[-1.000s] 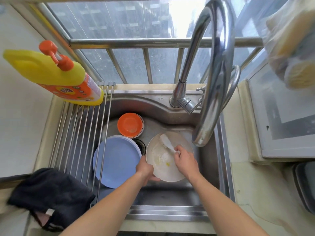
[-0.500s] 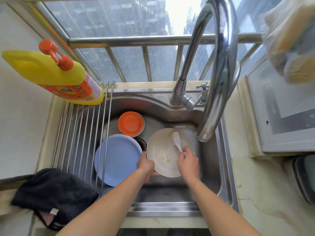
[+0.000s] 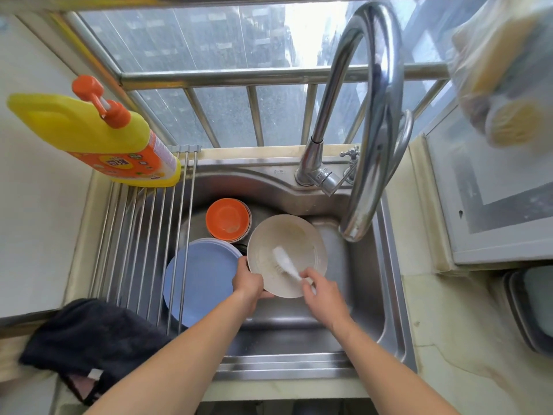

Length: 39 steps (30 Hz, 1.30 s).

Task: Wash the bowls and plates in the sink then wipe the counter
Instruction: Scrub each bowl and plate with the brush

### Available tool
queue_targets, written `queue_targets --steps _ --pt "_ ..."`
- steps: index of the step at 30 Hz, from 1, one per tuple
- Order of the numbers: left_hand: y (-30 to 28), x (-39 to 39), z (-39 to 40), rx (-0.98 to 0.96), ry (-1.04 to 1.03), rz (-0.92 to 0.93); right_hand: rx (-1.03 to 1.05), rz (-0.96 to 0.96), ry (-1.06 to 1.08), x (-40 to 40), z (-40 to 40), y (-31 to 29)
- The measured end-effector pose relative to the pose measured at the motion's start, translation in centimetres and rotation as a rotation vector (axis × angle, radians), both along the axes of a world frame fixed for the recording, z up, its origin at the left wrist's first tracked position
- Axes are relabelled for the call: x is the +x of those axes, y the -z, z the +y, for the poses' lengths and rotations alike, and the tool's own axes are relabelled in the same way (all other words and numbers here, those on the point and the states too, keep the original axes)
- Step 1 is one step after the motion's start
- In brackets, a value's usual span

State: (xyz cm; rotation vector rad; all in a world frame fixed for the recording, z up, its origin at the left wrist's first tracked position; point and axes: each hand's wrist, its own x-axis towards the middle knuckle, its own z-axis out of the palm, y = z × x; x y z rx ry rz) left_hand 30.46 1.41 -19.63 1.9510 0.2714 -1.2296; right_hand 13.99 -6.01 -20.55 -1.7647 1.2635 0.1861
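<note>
Over the sink basin (image 3: 363, 295): the cream plate (image 3: 294, 235) is held tilted, right of the blue plates (image 3: 203, 277) and the orange bowls (image 3: 227, 217).
Left hand (image 3: 248, 283): grips the cream plate's near-left rim.
Right hand (image 3: 321, 290): closed round the white brush (image 3: 284, 262), bristles on the plate's face.
Risk: a one-handed hold on a wet rim; a hard stroke could likely twist the plate loose onto the stacked dishes.
Plate surface: pale, with yellowish smears toward its far side.
Faucet (image 3: 371, 124): no stream visible, so residue may only get spread about.
</note>
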Motion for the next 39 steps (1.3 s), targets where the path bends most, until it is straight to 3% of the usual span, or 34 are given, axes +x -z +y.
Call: queue_targets --steps 2,7,12,17,22,27,32,36,39 --pt "0.1 0.0 0.3 0.005 0.001 0.009 0.026 -0.003 -0.125 -0.3 0.5 0.0" --pt "0.1 -0.5 0.4 -0.005 0.001 0.046 -0.119 0.044 0.267 -0.6 0.3 0.7" --pt "0.3 -0.5 0.6 -0.018 -0.034 0.051 -0.001 0.021 -0.168 -0.7 0.5 0.4" --pt "0.3 -0.4 0.8 -0.041 -0.074 0.056 -0.137 0.077 0.142 -1.3 -0.3 -0.1" --pt "0.2 0.0 1.1 -0.067 -0.117 0.059 -0.003 0.025 -0.168 -1.6 0.1 -1.3" --pt "-0.5 0.0 1.2 -0.066 -0.106 0.054 -0.155 0.143 0.047 -1.6 0.0 -1.9" --pt "-0.7 -0.1 1.4 -0.069 -0.133 0.063 -0.015 0.034 -0.23 -0.7 0.6 -2.9" --pt "-1.3 -0.2 1.3 -0.041 -0.114 0.053 -0.226 0.233 -0.059 -1.3 0.2 -2.8" --pt "-1.4 -0.2 1.3 -0.029 -0.089 0.012 -0.206 0.228 -0.052 -1.1 0.4 -2.6"
